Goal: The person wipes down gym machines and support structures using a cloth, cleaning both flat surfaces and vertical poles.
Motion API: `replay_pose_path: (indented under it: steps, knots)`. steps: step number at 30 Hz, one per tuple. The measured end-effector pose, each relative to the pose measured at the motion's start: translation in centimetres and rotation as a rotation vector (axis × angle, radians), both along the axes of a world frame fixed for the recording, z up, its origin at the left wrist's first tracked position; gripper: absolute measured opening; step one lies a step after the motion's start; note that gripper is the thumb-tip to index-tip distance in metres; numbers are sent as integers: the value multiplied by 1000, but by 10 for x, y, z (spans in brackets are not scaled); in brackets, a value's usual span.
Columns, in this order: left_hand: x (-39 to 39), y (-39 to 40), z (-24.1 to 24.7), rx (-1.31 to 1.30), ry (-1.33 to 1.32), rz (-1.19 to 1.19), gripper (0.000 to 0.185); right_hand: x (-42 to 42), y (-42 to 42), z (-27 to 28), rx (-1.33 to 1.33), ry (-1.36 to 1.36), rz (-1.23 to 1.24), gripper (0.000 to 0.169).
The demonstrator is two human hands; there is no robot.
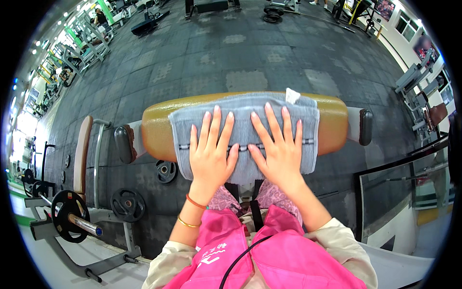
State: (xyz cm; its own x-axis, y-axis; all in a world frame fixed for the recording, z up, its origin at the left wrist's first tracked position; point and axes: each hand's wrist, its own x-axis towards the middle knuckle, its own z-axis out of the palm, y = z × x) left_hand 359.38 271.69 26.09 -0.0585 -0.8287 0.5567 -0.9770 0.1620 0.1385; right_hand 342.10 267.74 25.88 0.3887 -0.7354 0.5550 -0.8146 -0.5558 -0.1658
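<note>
A grey-blue towel [242,126] with a dark checked stripe is draped over a tan padded cushion [157,126] of gym equipment. My left hand [211,155] lies flat on the towel's left half, fingers spread, palm down. On the right half rests my right hand [279,153], likewise flat with fingers apart. The two thumbs point inward and nearly meet at the stripe. Neither hand grips anything. A white tag [292,96] sticks up at the towel's far edge. Rounded dark end pads [124,144] flank the cushion.
To the left stands a bench [83,159] with a loaded barbell [85,224]. Weight plates [127,205] are beside it. A framed mirror [388,202] stands at the right. Dark rubber flooring [202,61] stretches ahead, with gym machines [86,39] along the sides and a person [99,16] far left.
</note>
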Motion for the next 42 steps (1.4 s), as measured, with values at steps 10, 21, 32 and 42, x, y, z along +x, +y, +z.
replay_pose_path:
  steps: [10, 21, 32, 42]
  knots:
    - [38, -102, 59, 410, 24, -157, 35, 30, -99, 61, 444, 216, 26, 53]
    - [65, -177, 50, 920, -70, -286, 45, 40, -175, 61, 890, 299, 279, 57]
    - [52, -142, 44, 394, 9, 67, 51, 40, -156, 57, 648, 155, 37, 54]
    - [24, -102, 46, 95, 108, 169, 45, 36, -130, 62, 442, 34, 17, 44]
